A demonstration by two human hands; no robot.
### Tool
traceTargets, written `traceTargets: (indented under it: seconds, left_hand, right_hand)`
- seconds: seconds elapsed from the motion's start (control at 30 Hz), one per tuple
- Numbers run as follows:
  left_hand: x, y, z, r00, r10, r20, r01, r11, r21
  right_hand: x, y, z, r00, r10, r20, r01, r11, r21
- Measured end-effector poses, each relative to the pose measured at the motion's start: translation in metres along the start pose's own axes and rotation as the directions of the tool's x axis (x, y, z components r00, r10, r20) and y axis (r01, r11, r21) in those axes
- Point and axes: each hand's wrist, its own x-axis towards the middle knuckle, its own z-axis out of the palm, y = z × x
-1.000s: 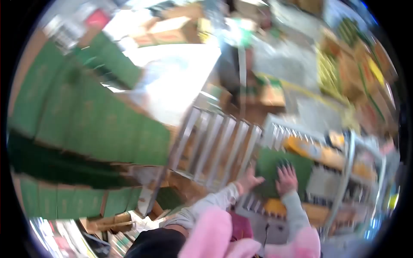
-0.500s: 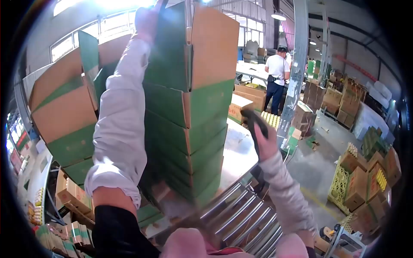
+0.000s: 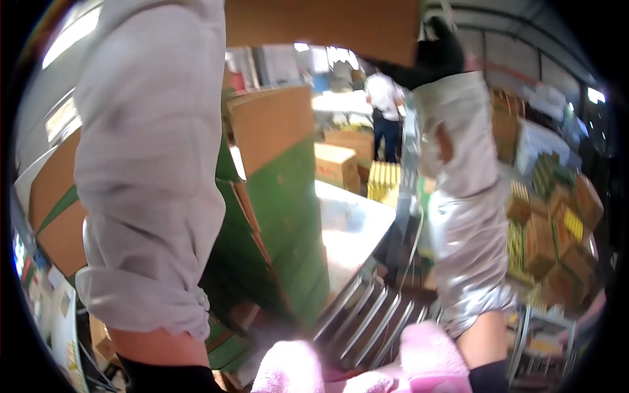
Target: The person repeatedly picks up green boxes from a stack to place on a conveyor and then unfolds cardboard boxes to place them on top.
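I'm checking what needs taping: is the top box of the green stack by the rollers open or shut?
Open: the top box has its brown flap standing up above the green side, not folded over.

Shiny table [image 3: 352,226] under stacked cartons [image 3: 285,209]

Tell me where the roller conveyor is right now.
In the head view, the roller conveyor is low and slightly right of centre, just below the white table, between the stacked boxes and the right sleeve.

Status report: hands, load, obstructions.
Left hand out of view. Right hand on edge of raised cardboard. Stacked cartons ahead, lower down.
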Motion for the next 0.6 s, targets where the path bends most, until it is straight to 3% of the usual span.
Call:
traceTargets:
  seconds: [0.1, 0.17, 0.23, 0.3, 0.33, 0.37, 0.4, 0.43, 0.47, 0.5, 0.53, 0.57, 0.6]
  left_hand:
    - [-0.096, 0.065, 0.023, 0.993, -0.025, 0.112, 0.046, 0.981, -0.186]
    - [-0.183, 0.113, 0.027, 0.967, -0.107, 0.232, 0.179, 0.932, -0.315]
    - [-0.283, 0.165, 0.017, 0.883, -0.232, 0.408, 0.406, 0.813, -0.417]
    - [-0.397, 0.213, 0.0, 0.685, -0.391, 0.614, 0.699, 0.591, -0.403]
    - [-0.454, 0.24, -0.016, 0.524, -0.466, 0.713, 0.837, 0.438, -0.328]
    - [-0.52, 0.262, -0.04, 0.388, -0.546, 0.743, 0.885, 0.447, -0.133]
    - [-0.574, 0.282, -0.061, 0.36, -0.504, 0.785, 0.857, 0.512, -0.065]
    - [-0.617, 0.299, -0.088, 0.415, -0.368, 0.832, 0.752, 0.653, -0.086]
    - [-0.658, 0.32, -0.111, 0.426, -0.232, 0.875, 0.646, 0.755, -0.115]
    - [-0.677, 0.345, -0.126, 0.38, -0.135, 0.915, 0.589, 0.798, -0.127]
    - [-0.674, 0.369, -0.129, 0.299, -0.059, 0.952, 0.567, 0.814, -0.127]
    - [-0.671, 0.393, -0.132, 0.214, 0.018, 0.977, 0.544, 0.828, -0.134]
    - [-0.652, 0.418, -0.127, 0.101, -0.061, 0.993, 0.621, 0.784, -0.015]
  right_hand:
    - [-0.111, -0.022, -0.009, 0.984, -0.116, -0.137, 0.09, 0.979, -0.181]
    - [-0.198, -0.025, -0.028, 0.931, -0.213, -0.296, 0.127, 0.95, -0.285]
    - [-0.288, -0.02, -0.061, 0.805, -0.31, -0.506, 0.15, 0.931, -0.332]
    - [-0.392, 0.0, -0.109, 0.58, -0.379, -0.721, 0.175, 0.922, -0.345]
    - [-0.447, 0.017, -0.136, 0.439, -0.397, -0.806, 0.196, 0.918, -0.345]
    - [-0.505, 0.039, -0.161, 0.284, -0.407, -0.868, 0.216, 0.91, -0.355]
    - [-0.597, 0.062, -0.215, 0.291, -0.421, -0.859, 0.263, 0.899, -0.351]
    - [-0.642, 0.093, -0.22, 0.073, -0.447, -0.891, 0.221, 0.879, -0.423]
    - [-0.686, 0.11, -0.225, -0.105, -0.483, -0.869, 0.063, 0.869, -0.49]
    - [-0.729, 0.126, -0.23, -0.28, -0.502, -0.818, -0.11, 0.863, -0.492]
    - [-0.733, 0.127, -0.214, -0.326, -0.548, -0.77, -0.085, 0.828, -0.554]
    - [-0.768, 0.129, -0.22, -0.27, -0.652, -0.709, -0.287, 0.757, -0.587]
    - [-0.782, 0.124, -0.215, -0.273, -0.647, -0.712, -0.403, 0.749, -0.526]
